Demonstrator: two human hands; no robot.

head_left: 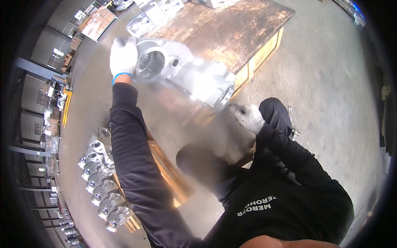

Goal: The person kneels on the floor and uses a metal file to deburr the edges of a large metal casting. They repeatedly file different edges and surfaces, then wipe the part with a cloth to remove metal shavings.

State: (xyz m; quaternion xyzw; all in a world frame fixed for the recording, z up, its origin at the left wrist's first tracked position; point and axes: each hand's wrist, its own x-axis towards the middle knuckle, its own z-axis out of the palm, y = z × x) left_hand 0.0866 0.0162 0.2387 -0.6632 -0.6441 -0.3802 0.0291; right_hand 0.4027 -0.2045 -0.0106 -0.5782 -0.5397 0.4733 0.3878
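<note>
In a white knit glove with a blue cuff, my left hand (124, 56) is closed on the round-bored end of a large silvery metal casting (192, 78). The casting is held up in front of me, tilted, its wide ring at the left and its blocky end at the right. My right hand (247, 117), in a greyer glove, is curled just below and right of that blocky end. Its fingers are closed, and whatever they hold is hidden. A blurred patch of the view makes it unclear whether the right hand touches the casting.
A worn brown wooden crate top (240, 29) lies beyond the casting, with more metal castings (155, 16) at its far left. At my left, a row of similar castings (103, 194) rests on wooden boards (165, 171). Stacked cartons (98, 22) stand far back on the left.
</note>
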